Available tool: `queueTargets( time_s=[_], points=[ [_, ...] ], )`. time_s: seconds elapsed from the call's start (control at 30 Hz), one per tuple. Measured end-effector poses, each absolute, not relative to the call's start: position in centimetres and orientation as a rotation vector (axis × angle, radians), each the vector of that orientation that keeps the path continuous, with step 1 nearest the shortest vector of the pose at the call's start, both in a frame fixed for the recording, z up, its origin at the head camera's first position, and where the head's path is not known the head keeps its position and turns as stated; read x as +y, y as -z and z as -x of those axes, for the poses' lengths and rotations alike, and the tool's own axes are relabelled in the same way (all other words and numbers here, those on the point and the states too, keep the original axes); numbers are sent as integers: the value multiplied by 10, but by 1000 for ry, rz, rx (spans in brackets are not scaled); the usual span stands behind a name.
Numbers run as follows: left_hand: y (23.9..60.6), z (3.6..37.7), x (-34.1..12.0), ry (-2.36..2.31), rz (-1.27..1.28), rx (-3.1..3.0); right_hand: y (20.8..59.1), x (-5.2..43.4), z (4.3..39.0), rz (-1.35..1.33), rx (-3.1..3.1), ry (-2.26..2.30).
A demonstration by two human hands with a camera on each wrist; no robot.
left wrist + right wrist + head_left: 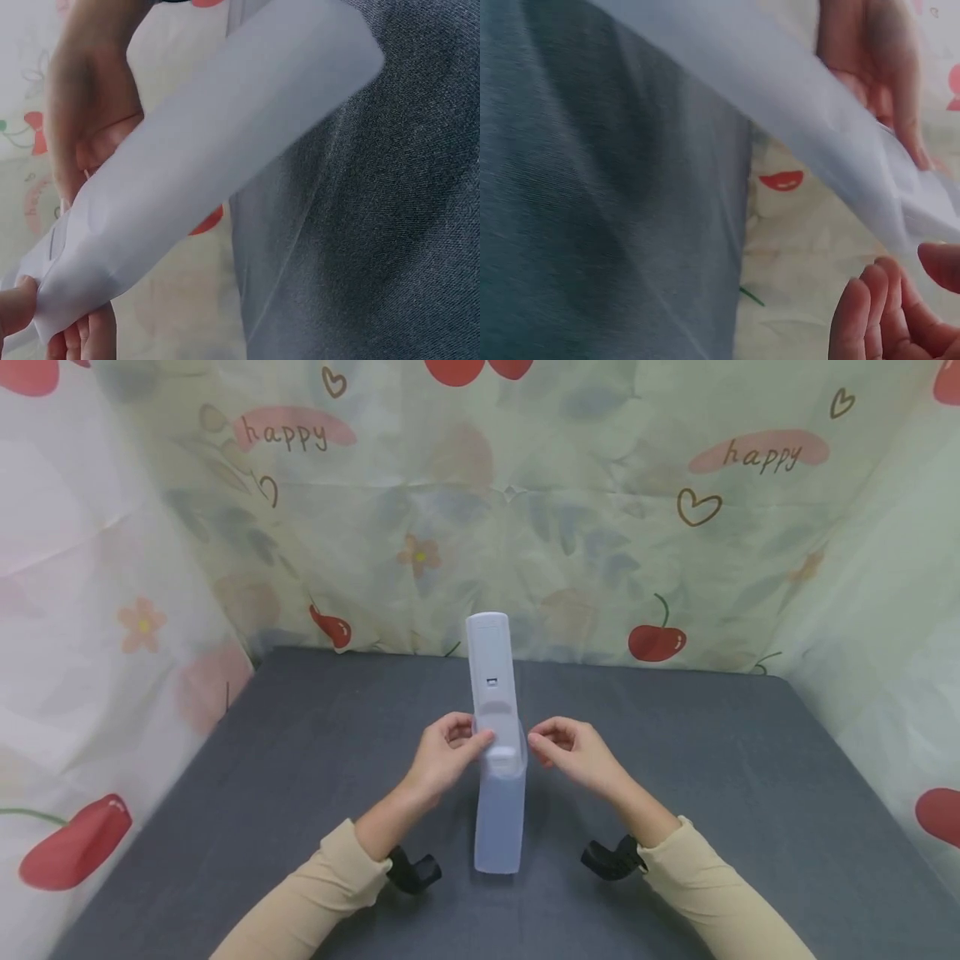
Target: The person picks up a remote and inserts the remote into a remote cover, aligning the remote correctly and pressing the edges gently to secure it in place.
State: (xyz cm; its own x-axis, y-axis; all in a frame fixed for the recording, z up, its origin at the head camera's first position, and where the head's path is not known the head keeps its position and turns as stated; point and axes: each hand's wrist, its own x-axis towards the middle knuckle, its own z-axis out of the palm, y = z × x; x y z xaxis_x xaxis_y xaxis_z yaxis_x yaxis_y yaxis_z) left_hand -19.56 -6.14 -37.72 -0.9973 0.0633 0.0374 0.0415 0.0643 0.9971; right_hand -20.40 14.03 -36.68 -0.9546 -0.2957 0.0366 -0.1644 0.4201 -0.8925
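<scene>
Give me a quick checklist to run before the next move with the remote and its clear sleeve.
1. Left hand grips the sleeve mouth: ok, thumb on its edge.
2. Right hand grips the sleeve: not ok, it sits just beside, fingers curled.
3. Remote sits inside the sleeve: partly, upper half sticks out.
4. Remote points straight along the sleeve: ok.
5. Sleeve free of tears: cannot tell.
6. Grey table around the hands is free of clutter: ok.

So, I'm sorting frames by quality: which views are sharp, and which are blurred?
Head view: evenly lit and sharp on the remote and its sleeve. Left wrist view: the sleeve is soft and washed out from closeness. Right wrist view: sleeve and fingers are blurred.
</scene>
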Motion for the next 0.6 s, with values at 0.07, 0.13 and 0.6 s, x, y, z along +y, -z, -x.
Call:
queueTargets(
  time_s=[0.07,0.13,0.6],
  points=[
    [378,195,-61,-2141,-113,2281,370,141,203,431,2516,1549],
    [378,195,-61,-2143,-123,2274,373,141,201,448,2499,1562],
    [382,193,-58,-2044,-330,2375,373,130,195,363,2555,1692]
  ],
)
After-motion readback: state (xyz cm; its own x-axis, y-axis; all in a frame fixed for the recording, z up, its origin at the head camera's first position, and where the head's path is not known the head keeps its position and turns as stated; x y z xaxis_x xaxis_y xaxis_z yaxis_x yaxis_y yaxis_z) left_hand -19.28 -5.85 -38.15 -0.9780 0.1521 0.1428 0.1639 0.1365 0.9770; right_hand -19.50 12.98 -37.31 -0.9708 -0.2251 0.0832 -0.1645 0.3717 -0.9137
